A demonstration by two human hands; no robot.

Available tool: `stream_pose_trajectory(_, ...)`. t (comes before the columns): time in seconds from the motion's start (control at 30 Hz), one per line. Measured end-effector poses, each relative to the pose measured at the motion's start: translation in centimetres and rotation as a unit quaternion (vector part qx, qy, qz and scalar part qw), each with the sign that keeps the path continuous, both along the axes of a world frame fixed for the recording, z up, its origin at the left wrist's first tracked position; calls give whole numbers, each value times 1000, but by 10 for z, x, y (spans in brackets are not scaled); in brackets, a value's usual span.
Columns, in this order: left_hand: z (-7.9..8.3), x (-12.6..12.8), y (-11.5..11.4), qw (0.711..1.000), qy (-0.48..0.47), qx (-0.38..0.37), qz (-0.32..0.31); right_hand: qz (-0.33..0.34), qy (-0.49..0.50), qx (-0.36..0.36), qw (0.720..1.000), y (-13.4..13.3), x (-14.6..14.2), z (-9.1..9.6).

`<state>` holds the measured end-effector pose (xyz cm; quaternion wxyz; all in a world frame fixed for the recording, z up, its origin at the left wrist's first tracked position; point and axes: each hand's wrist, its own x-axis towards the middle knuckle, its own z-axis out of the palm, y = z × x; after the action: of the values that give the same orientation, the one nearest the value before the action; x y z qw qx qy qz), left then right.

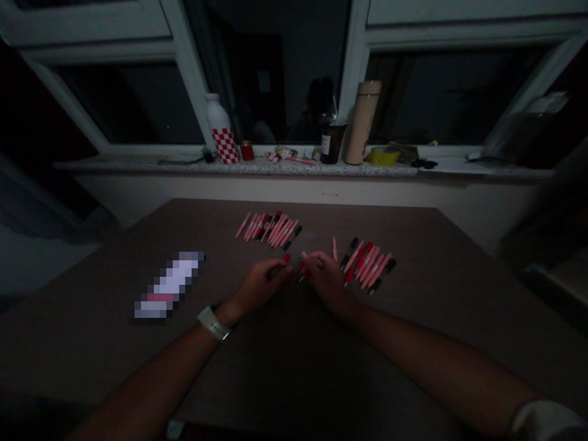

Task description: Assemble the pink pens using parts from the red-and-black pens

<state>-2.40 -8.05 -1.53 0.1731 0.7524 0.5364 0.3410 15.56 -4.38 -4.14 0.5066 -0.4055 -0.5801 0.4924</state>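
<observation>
My right hand (324, 278) is closed in a pinch on a slim pen (309, 267), its red part showing on one side of my fingers and a pale metallic end on the other. My left hand (264, 285) is curled just beside it, with a small red tip (287, 258) poking out past the fingers, though in this dim light I cannot tell whether that hand is gripping anything. A white watch (212, 323) sits on my left wrist. Just beyond my right hand lie a lone pink pen (334, 248) and a loose, fanned-out cluster of pink, red and black pens (366, 263). A second, similar cluster of pens (269, 229) lies farther ahead, near the middle of the brown surface (390, 229). Well off to my left, on that surface, lies a flat object (168, 285) too blurred to make out. Past the far edge of the surface runs a speckled stone window sill (349, 169) holding a white bottle with a red-checked pattern (221, 131), a small red jar (247, 150), a dark jar (332, 143), a tall cardboard tube (362, 122) and a roll of yellow tape (384, 156).
</observation>
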Motion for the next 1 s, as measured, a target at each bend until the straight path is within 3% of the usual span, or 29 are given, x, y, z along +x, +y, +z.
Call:
stream_pose_trajectory(0.1, -2, -7, 6, 997, 22, 57, 45, -8, 19, -10, 1000, 3, -1, -4)
stream_pose_trajectory(0.2, -4, -14, 10, 993, 60, 90, 40, -8, 24, -17, 1000, 4, -1, -6)
stream_pose_trajectory(0.37, -10, -17, 10, 989, 136, 59, 19, -15, 20, -8, 1000, 2, -1, -3)
stream_pose_trajectory(0.53, -11, -17, 9, 989, 139, 38, 16, -18, 12, -8, 1000, 1, -2, -1)
stream_pose_trajectory(1.0, -9, -20, 9, 983, 150, 91, 61, -31, -13, 3, 999, 3, -2, -3)
